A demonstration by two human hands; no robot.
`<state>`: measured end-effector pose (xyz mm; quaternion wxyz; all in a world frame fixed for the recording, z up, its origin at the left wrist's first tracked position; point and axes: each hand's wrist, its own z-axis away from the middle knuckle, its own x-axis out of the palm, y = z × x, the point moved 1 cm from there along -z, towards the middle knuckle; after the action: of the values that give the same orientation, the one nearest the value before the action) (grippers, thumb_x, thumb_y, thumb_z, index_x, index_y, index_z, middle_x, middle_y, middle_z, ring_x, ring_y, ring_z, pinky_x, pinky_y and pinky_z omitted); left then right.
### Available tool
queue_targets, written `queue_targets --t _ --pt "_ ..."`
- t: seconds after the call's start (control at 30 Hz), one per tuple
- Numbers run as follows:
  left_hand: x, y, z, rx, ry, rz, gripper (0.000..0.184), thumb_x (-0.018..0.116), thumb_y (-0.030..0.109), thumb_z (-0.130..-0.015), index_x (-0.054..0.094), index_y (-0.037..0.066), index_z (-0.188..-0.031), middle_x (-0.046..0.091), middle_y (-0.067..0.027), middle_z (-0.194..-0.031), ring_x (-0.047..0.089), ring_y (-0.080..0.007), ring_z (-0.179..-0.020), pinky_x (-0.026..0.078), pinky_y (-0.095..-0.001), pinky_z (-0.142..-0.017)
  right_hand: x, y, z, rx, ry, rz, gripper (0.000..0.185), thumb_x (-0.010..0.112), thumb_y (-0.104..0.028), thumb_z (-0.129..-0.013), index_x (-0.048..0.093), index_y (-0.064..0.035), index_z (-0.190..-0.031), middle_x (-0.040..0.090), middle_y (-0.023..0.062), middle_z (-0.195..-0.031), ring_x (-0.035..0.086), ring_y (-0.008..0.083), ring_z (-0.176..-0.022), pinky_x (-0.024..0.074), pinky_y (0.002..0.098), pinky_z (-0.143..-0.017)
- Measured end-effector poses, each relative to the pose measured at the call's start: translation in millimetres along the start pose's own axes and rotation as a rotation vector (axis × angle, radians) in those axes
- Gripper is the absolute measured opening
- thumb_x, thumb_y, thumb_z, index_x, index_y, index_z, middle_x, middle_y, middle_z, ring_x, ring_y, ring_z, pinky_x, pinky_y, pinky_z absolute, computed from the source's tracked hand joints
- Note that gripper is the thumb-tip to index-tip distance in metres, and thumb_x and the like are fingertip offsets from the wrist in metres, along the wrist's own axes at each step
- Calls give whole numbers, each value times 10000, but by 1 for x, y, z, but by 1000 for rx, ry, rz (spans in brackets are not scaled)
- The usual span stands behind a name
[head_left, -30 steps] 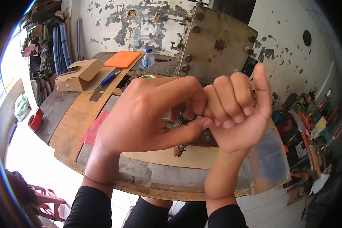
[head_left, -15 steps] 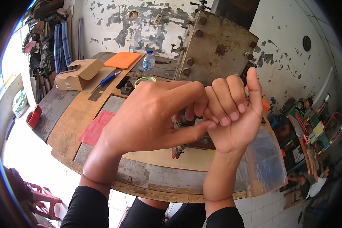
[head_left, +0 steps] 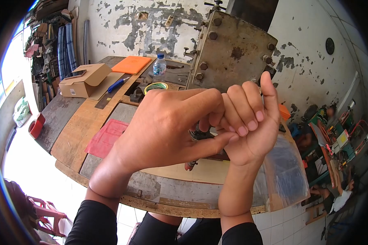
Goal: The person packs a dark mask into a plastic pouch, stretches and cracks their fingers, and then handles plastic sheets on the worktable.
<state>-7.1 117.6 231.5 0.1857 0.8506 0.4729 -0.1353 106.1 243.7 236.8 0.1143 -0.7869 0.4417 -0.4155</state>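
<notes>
My left hand (head_left: 167, 126) is raised over the bench with its back towards me. Its thumb and bent fingers pinch the little-finger side of my right hand (head_left: 251, 122). That right hand shows its palm, with the fingers curled down onto it and the thumb sticking up. No object shows in either hand, though the left fingertips are partly hidden. Behind the hands stands a heavy rusty metal machine (head_left: 233, 51) with large bolts. A pale board (head_left: 184, 172) lies beneath my hands.
On the bench (head_left: 69, 147) lie a red sheet (head_left: 106, 138), a cardboard box (head_left: 86, 79) with a phone on it, a blue cutter knife (head_left: 118, 84), a tape roll (head_left: 156, 86), an orange folder (head_left: 131, 64) and a water bottle (head_left: 159, 66). Clear plastic sheets (head_left: 288, 173) lie right. Other people sit further right.
Both hands have stayed joined in nearly the same pose. The left thumb has slid slightly further right onto the right palm, and the right hand is a little lower.
</notes>
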Motion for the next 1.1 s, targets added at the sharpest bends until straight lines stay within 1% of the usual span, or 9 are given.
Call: queue_targets --t 0.43,0.7,0.93,1.0,1.03,1.1 --pt "5 1 -1 10 21 -19 336 917 108 -731 588 51 -774 609 -27 -683 644 -139 -591 520 -266 -545 1 0 2 -9 40 -52 649 276 -492 -1157 399 -176 -604 399 -15 -553 361 120 -515 346 264 -512" --pt "8 1 0 13 26 -12 340 917 97 -728 582 53 -771 610 -28 -680 641 -139 -586 523 -270 -546 2 0 3 -27 74 -91 644 300 -484 -1157 394 -175 -600 380 -18 -548 343 112 -503 344 259 -498" --pt "9 1 0 7 13 -14 348 916 93 -722 572 58 -762 603 -32 -673 633 -141 -584 509 -272 -538 1 -1 2 -20 42 -39 644 294 -486 -1156 385 -179 -598 372 -24 -548 330 104 -510 334 252 -498" --pt "10 -1 0 16 19 -5 348 916 93 -721 571 59 -758 600 -34 -671 627 -141 -582 498 -270 -530 1 -2 2 -31 41 18 631 286 -427 -1174 390 -167 -609 382 -19 -560 332 107 -465 376 268 -499" --pt "10 -1 -1 17 19 -4 348 916 93 -721 571 59 -758 600 -34 -671 627 -141 -582 498 -270 -530 0 -2 2 -32 42 19 631 286 -427 -1174 390 -167 -609 382 -19 -560 332 107 -465 376 268 -499" --pt "10 0 -1 25 13 -3 348 916 90 -719 572 61 -753 599 -33 -670 624 -142 -580 490 -271 -525 -2 -2 1 -19 24 5 641 288 -486 -1157 370 -181 -599 361 -25 -549 316 104 -515 318 246 -492"
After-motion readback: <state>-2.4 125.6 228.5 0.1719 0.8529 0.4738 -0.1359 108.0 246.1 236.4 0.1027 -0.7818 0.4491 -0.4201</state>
